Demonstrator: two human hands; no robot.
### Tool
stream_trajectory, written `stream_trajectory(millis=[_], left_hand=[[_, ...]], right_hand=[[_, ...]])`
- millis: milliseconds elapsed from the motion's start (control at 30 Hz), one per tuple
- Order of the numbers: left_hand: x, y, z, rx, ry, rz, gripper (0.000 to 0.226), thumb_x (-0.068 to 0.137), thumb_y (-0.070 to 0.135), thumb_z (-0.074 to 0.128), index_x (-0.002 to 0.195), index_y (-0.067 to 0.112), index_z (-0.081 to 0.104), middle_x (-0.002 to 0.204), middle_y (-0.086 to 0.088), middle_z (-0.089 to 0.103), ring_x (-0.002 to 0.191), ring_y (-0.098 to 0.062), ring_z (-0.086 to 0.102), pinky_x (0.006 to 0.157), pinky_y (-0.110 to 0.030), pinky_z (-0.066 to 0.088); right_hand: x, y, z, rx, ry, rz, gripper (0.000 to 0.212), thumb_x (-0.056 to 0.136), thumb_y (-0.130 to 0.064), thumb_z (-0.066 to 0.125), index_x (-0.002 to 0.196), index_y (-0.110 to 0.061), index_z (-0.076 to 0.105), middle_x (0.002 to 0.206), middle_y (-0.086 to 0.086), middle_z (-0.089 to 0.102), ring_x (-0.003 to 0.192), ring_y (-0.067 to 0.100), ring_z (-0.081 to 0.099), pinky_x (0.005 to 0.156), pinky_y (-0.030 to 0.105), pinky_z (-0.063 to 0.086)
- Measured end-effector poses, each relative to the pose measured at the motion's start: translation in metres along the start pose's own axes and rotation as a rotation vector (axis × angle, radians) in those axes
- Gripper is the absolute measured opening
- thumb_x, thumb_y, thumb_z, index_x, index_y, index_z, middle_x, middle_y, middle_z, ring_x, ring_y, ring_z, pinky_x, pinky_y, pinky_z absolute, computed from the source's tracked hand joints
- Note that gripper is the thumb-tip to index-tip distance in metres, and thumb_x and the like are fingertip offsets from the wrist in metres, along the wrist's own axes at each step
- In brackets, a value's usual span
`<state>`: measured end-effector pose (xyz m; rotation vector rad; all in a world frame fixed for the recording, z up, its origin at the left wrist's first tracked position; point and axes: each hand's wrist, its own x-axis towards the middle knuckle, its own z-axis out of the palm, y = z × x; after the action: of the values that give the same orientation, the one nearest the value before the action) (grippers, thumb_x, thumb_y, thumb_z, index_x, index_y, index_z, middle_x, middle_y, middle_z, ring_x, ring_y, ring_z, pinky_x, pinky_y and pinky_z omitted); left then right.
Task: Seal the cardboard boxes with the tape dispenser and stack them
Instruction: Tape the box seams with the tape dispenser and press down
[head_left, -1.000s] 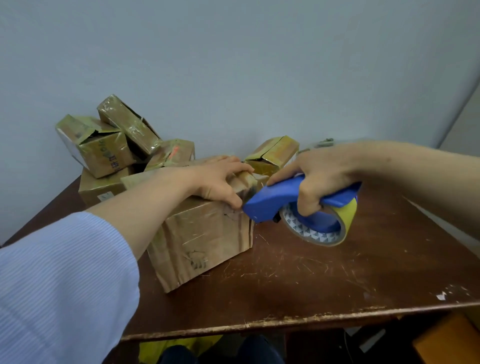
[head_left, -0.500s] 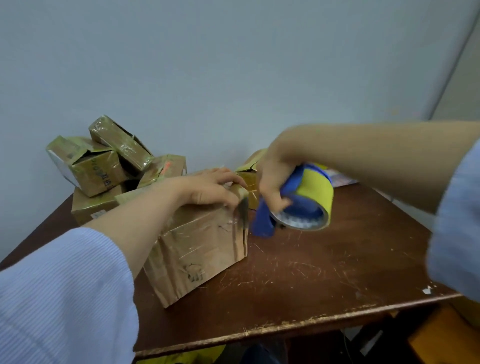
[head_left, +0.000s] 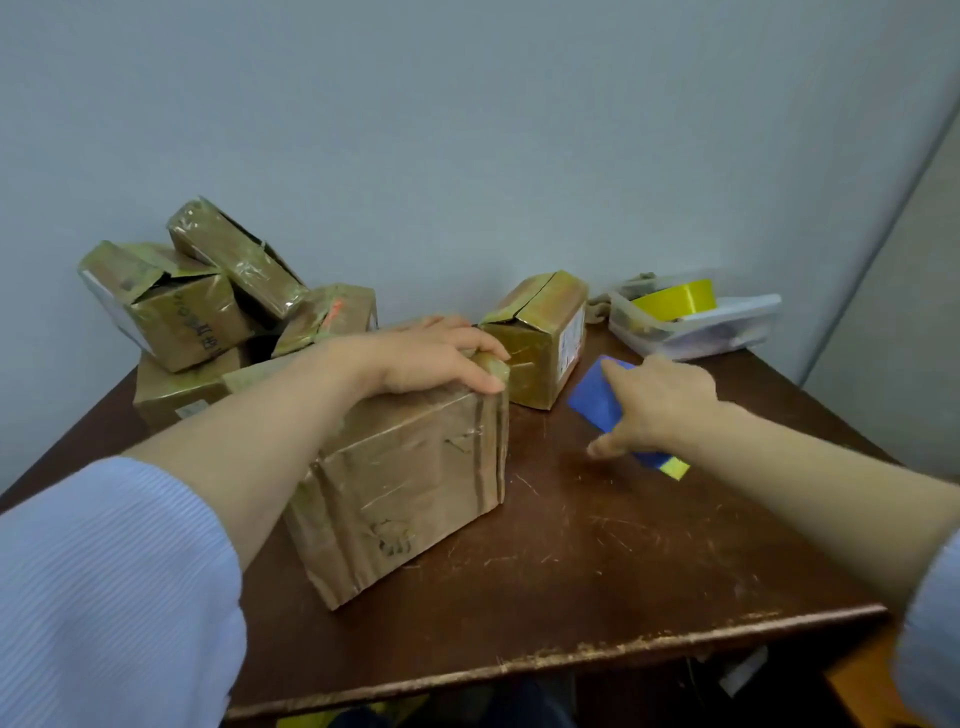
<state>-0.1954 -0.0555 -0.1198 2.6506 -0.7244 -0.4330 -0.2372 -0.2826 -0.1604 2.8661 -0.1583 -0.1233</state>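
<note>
Since half a second ago: tape dispenser (head_left: 592, 402) has come away from the box edge and now lies on the table (head_left: 623, 561), under the right hand (head_left: 662, 405). That hand's fingers are spread and loose over it, so I read it as released rather than grasping; whether the palm touches it I cannot tell. Left hand (head_left: 436, 358) has stayed on the near box (head_left: 405, 467): palm on the lid, fingers curled over the corner nearest the right hand, thumb on the edge. It is holding the box, probably to keep the taped flaps pressed down and be ready to lift. Judgement: this box looks sealed and stacking comes next. Pile of boxes (head_left: 208, 317) sits beyond the left forearm, jumbled, some flaps open (not a tidy stack). One small box (head_left: 540, 343) stands just beyond the left fingertips, between the hands. Beyond the right hand is a clear tray (head_left: 737, 327) with a yellow tape roll (head_left: 675, 301). Surface: dark brown wood, scratched, near edge chipped. Room: plain grey-blue wall (head_left: 467, 130) close behind the table.
</note>
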Motion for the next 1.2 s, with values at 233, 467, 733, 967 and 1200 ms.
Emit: stream_trajectory(millis=[233,467,733,967,1200], left_hand=[[-0.01,0.006,-0.002,-0.108,0.032,-0.003,0.055,0.087,0.046,0.057,0.139,0.048,0.038,0.159,0.011,0.007,0.146,-0.009,-0.002,0.114,-0.043,-0.01],[-0.013,-0.036,-0.021,-0.149,0.321,-0.257,0.068,0.085,0.049,0.062,0.144,0.022,0.041,0.155,0.004,0.026,0.142,-0.018,0.026,0.115,-0.034,0.02],[-0.015,-0.037,-0.016,-0.023,0.224,-0.286,0.062,0.091,0.057,0.046,0.137,0.015,0.049,0.151,-0.006,0.034,0.145,-0.02,0.01,0.113,-0.035,0.016],[-0.014,-0.038,-0.019,-0.017,0.239,-0.34,0.072,0.085,0.062,0.053,0.14,0.017,0.045,0.151,-0.005,0.034,0.141,-0.023,0.026,0.111,-0.036,0.024],[-0.037,-0.025,-0.034,-0.343,0.48,-0.362,0.056,0.072,0.056,0.072,0.102,0.01,0.064,0.1,-0.001,0.06,0.093,-0.018,0.058,0.078,-0.03,0.045]], right_hand=[[-0.013,-0.023,0.063,0.054,0.094,-0.002,0.088,0.085,-0.071,0.039,0.152,-0.028,0.001,0.138,0.022,0.028,0.124,0.033,0.036,0.102,0.037,0.034],[-0.052,-0.039,0.03,0.771,0.466,-0.142,0.039,0.099,-0.026,0.041,0.136,-0.018,0.05,0.141,0.006,0.042,0.13,0.022,0.038,0.103,0.024,0.029],[-0.072,-0.112,0.017,1.083,0.206,-0.251,0.071,0.096,-0.006,0.037,0.151,-0.011,-0.008,0.158,0.001,-0.002,0.144,0.016,0.008,0.11,0.019,0.013],[-0.064,-0.11,0.024,1.314,0.107,-0.07,0.062,0.096,-0.044,0.033,0.148,-0.012,0.025,0.156,0.003,0.021,0.141,0.015,0.021,0.118,0.035,0.015],[-0.048,-0.103,-0.029,1.625,0.307,-0.095,0.049,0.094,-0.056,0.035,0.111,-0.017,0.059,0.112,-0.002,0.057,0.099,0.011,0.049,0.084,0.025,0.034]])
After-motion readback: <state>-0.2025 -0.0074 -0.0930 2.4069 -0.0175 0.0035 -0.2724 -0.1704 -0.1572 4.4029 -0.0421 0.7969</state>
